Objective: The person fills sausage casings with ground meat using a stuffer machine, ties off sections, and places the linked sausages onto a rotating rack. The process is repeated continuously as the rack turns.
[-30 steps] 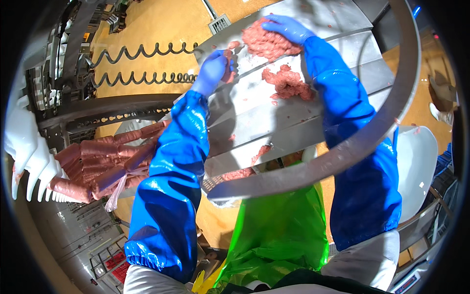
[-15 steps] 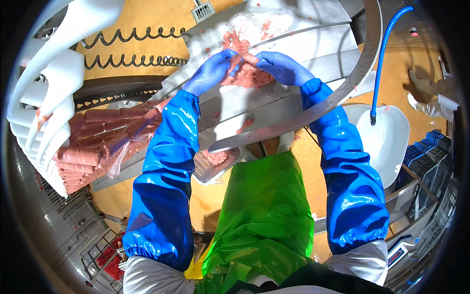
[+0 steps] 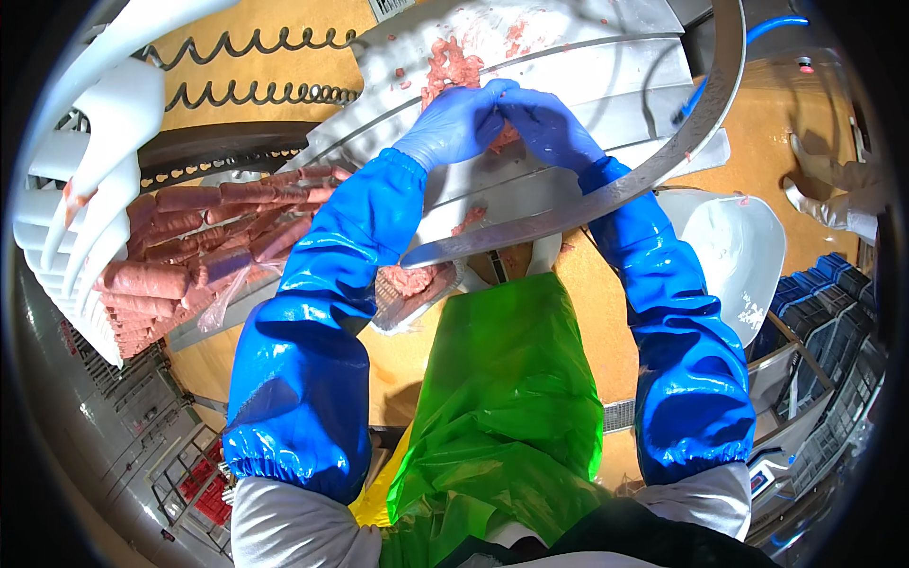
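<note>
My left hand (image 3: 454,125) and my right hand (image 3: 549,131), both in purple-blue gloves, meet at the fingertips over the steel table. Their fingers are curled and pressed together, and whatever lies inside them is hidden. Soft pink ground meat (image 3: 449,68) is heaped just beyond my left hand. A bit more of it shows below the joined fingers. The metal table top (image 3: 606,71) carries smears and crumbs of meat.
A curved steel rail (image 3: 568,210) arcs over my right forearm. At left, linked sausages (image 3: 189,222) hang by white hooks (image 3: 104,189). Below the table sits a crate with ground meat (image 3: 412,279). A whitish tub (image 3: 729,246) and stacked crates (image 3: 824,303) stand right; a person's boots (image 3: 814,204) show beyond.
My hands have come together; half a second ago they were apart with a pink sausage-like strand between their fingers. The blue hose has swung up away from the tub.
</note>
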### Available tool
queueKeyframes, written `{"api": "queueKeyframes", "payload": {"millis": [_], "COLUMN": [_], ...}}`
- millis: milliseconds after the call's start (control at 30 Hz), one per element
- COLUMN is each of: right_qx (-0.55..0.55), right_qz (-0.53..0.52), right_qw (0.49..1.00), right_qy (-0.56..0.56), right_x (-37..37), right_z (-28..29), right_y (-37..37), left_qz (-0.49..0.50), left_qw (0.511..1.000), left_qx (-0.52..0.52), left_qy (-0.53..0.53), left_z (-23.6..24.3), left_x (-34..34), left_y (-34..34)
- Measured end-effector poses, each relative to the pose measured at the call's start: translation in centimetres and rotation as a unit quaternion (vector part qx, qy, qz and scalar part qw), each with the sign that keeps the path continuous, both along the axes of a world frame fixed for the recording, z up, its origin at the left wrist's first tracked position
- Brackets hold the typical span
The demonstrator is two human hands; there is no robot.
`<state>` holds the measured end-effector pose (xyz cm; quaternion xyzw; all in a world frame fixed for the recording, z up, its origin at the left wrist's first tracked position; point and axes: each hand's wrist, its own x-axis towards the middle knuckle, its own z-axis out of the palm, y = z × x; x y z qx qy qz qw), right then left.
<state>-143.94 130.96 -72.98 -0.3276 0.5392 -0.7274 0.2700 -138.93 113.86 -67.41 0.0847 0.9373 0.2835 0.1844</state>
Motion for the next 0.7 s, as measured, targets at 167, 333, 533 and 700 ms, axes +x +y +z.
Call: {"api": "queueKeyframes", "payload": {"millis": [167,333,533,700], "right_qx": [0.191,0.092,0.246,0.246], "right_qz": [0.026,-0.127,-0.272,-0.302], "right_qw": [0.981,0.948,0.916,0.902], "right_qy": [-0.034,-0.278,0.164,0.187], "right_x": [2.2,6.4,4.7,6.3], "right_z": [-3.1,-2.8,-0.1,2.9], "right_y": [6.2,7.7,5.4,6.4], "left_qz": [-0.057,-0.168,-0.06,-0.191], "left_qw": [0.986,0.976,0.967,0.971], "left_qx": [0.071,0.042,0.239,0.052], "left_qy": [0.136,0.132,0.058,0.134], "left_z": [-1.3,-2.5,-3.6,-3.5], "left_x": [1.8,0.1,-0.1,-1.0], "left_y": [-0.4,1.0,3.0,1.9]}}
